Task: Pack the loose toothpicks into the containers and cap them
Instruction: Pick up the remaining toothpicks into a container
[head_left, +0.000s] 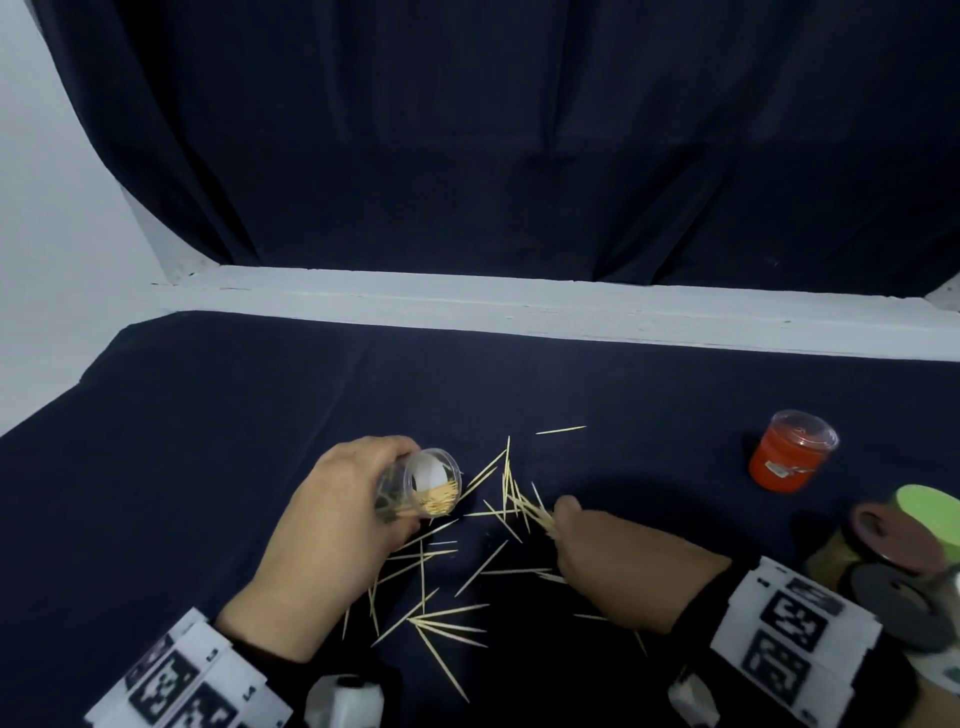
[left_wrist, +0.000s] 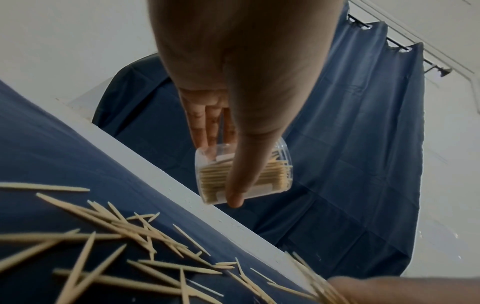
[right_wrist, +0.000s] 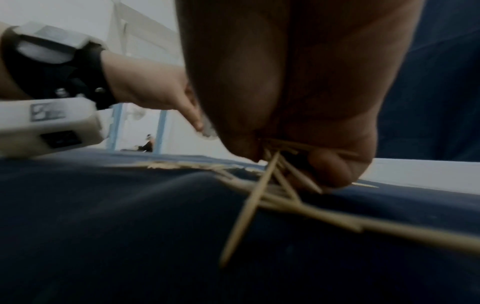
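A dark navy cloth covers the desk (head_left: 260, 415), with a matching curtain (head_left: 519, 130) hung behind a white ledge. The left hand (head_left: 332, 525) holds one clear container (head_left: 421, 483) tipped on its side, open mouth toward the right, fingers (left_wrist: 205, 123) and thumb wrapped round its wall; a layer of toothpicks lies inside along its lower side. The right hand (head_left: 602, 551) rests low on the cloth, its fingers (right_wrist: 330, 168) curled round a small bundle of toothpicks (head_left: 535, 512). Loose toothpicks (head_left: 431, 613), thin, pale and pointed, lie scattered and crossed between and beneath both hands, too many to count. One red capped container (head_left: 789, 452) stands well apart at the right. Several blurred round lids (head_left: 893, 551) crowd the right edge.
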